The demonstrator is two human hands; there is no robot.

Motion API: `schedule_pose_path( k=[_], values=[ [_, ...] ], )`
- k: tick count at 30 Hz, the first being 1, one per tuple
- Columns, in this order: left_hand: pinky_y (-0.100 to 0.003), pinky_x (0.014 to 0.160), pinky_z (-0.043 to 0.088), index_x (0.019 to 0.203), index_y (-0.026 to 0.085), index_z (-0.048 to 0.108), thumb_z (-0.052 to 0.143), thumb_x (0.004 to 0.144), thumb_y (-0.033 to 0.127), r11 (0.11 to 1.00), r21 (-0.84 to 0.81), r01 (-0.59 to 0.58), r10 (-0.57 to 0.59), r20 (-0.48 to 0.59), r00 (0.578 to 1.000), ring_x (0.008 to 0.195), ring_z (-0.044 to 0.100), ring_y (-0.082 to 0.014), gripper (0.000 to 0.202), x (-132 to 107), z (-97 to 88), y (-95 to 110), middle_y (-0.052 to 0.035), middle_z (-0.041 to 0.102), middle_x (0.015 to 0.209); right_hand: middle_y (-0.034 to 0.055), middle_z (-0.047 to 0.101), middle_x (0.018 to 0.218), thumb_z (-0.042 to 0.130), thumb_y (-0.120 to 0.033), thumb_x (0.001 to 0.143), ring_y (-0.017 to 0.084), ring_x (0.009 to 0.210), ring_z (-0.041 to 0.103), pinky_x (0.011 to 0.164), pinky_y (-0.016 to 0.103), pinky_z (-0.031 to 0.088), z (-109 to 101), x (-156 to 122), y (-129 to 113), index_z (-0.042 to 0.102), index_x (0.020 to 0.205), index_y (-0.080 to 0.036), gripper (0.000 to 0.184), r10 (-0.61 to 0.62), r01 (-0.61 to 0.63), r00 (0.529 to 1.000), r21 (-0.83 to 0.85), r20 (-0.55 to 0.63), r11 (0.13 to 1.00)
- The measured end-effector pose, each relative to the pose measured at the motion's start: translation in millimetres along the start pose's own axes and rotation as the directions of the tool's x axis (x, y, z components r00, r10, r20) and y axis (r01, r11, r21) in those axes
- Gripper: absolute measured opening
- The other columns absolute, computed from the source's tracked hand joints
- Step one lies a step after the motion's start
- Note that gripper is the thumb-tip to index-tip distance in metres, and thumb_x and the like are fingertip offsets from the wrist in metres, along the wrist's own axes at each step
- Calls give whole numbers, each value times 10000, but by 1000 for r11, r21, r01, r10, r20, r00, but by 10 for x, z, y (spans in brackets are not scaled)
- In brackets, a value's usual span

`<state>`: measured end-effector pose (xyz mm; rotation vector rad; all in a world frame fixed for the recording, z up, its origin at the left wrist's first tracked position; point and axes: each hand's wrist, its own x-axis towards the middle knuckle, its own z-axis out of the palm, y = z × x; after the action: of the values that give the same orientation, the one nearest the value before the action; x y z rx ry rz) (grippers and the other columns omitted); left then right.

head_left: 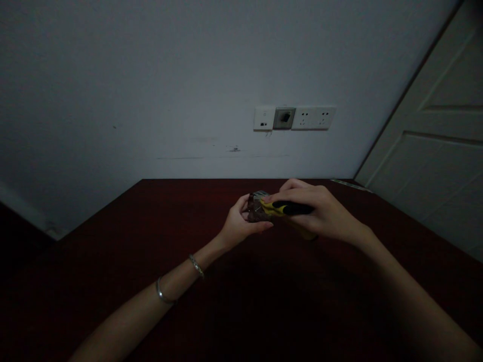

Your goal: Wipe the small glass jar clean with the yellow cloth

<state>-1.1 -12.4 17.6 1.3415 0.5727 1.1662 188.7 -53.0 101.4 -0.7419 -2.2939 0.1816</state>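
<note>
My left hand (236, 224) is closed around a small, dark brown, shiny object (255, 213), its thumb along the near side. The object looks like a crinkled packet, but the dim light hides its kind. In my right hand (317, 201) is a yellow-and-black two-handled tool (290, 207), like scissors or pliers. One handle lies under the thumb and another shows below the fingers. The tool's front end meets the brown object; whether it grips or only touches it I cannot tell. Both hands are raised over the dark red table (188, 216).
Behind the table stands a pale wall (181, 90) with a row of sockets and switches (311, 118). A panelled white door (437, 146) is at the right. A thin pale strip (350, 185) lies along the table's back right edge. Two bangles (196, 265) circle my left forearm.
</note>
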Motion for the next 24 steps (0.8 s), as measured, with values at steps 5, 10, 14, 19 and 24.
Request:
schedule_pose_path(
  k=[5,10,14,19,24],
  values=[
    [-214,557,543,1113,151,490,870,485,172,1000,-20,15,-15,-9,1000,708,623,-116,735,9,5,-7,-78,625,1029,49,659,891,603,-157,854,152,793,589,690,277,482,-15,8,-40,699,1061,-218,237,-11,9,996,27,84,1000],
    [-227,573,544,1129,146,480,873,478,164,1000,-12,28,-28,-24,999,715,630,-124,760,-3,39,-13,-72,626,1017,76,653,917,625,-154,834,174,812,599,702,304,498,22,4,-15,686,1099,-197,275,10,-11,998,-18,-63,1000],
    [-245,631,553,1109,154,500,874,462,147,1000,-24,-3,2,-9,1000,763,644,-140,747,-1,66,-27,-78,632,1037,67,665,914,613,-150,839,182,817,590,701,311,498,33,2,3,683,1108,-235,291,11,-14,999,-56,-41,998],
    [-271,674,559,1101,159,515,870,459,146,999,-16,-41,41,-6,999,823,652,-166,734,20,62,-55,-94,631,1081,61,661,872,598,-148,842,169,784,576,659,291,482,9,6,-45,697,1075,-215,261,-10,10,999,-17,37,1000],
    [-291,721,555,1107,154,510,873,447,145,999,-19,-34,34,-23,999,840,656,-176,754,25,41,-81,-95,640,1075,51,658,891,589,-125,851,157,802,598,698,282,492,-5,12,-87,703,1043,-220,242,-4,0,994,43,112,999]
  ],
)
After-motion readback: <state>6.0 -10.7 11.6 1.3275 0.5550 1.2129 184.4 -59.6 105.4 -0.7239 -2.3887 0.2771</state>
